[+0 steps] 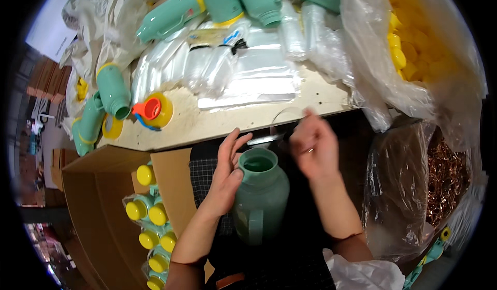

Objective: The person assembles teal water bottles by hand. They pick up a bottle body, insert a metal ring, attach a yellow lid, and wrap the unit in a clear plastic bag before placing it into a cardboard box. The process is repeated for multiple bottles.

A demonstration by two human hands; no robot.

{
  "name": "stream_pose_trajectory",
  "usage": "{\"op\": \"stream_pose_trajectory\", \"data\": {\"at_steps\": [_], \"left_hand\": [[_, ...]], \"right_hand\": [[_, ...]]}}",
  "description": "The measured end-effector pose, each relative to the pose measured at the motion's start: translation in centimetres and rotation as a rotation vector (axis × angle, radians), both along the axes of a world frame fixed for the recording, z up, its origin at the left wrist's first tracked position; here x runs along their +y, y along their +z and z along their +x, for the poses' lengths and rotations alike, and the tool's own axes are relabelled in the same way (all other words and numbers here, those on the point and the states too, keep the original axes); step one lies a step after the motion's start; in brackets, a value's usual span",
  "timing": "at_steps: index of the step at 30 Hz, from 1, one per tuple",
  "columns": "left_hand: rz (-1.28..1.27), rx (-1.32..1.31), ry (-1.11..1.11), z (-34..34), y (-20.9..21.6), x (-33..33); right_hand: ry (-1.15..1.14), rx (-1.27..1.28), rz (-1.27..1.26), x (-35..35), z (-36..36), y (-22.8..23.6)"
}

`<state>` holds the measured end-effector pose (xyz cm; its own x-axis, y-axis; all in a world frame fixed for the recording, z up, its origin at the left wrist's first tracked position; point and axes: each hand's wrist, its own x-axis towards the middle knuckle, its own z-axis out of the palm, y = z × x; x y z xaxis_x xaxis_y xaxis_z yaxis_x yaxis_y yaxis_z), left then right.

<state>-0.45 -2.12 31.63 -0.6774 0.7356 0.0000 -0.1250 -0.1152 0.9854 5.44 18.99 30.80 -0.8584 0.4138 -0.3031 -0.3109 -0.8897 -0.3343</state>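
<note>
A green plastic jug (pixel 262 202) stands upright at my lap, its round mouth uncovered and its handle toward me. Beside its neck, my left hand (pixel 225 175) has its fingers stretched apart, the thumb against or very near the jug. My right hand (pixel 315 144) is raised at the jug's right, slightly blurred, with thumb and fingers pinched together. From that pinch a thin clear loop (pixel 283 113) arcs leftward over the table's front edge; its material is hard to make out.
Green jugs (pixel 217 2) and clear plastic bags (pixel 217 67) lie on the table (pixel 181 118), near a yellow tape roll (pixel 164 109). A cardboard box (pixel 96 197) at left holds yellow-capped jugs. At right are a bag of yellow caps (pixel 409 52) and a bag-lined box of coppery rings (pixel 445 181).
</note>
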Motion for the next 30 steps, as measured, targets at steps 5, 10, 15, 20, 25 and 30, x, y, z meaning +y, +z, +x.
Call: {"op": "stream_pose_trajectory", "data": {"at_steps": [5,10,15,20,25,30], "left_hand": [[-0.031,-0.039,0.015,-0.5,-0.6,0.1],[-0.092,0.086,-0.111,-0.8,-0.5,0.2],[0.010,-0.080,-0.013,-0.3,-1.1,0.3],[0.049,-0.125,0.238,0.9,0.1,1.0],[-0.072,0.023,0.066,0.2,-0.5,-0.4],[0.034,0.014,0.156,1.0,0.0,0.0]], "right_hand": [[0.112,-0.122,0.502,-2.6,0.8,1.7],[0.209,-0.265,0.888,-4.4,3.9,-1.1],[0.037,-0.336,1.022,-5.7,3.2,0.0],[-0.218,-0.079,1.412,-6.6,4.3,-1.3],[-0.193,0.037,1.579,-6.0,4.1,-0.5],[-0.197,0.094,1.728,-6.2,4.4,-0.5]]}}
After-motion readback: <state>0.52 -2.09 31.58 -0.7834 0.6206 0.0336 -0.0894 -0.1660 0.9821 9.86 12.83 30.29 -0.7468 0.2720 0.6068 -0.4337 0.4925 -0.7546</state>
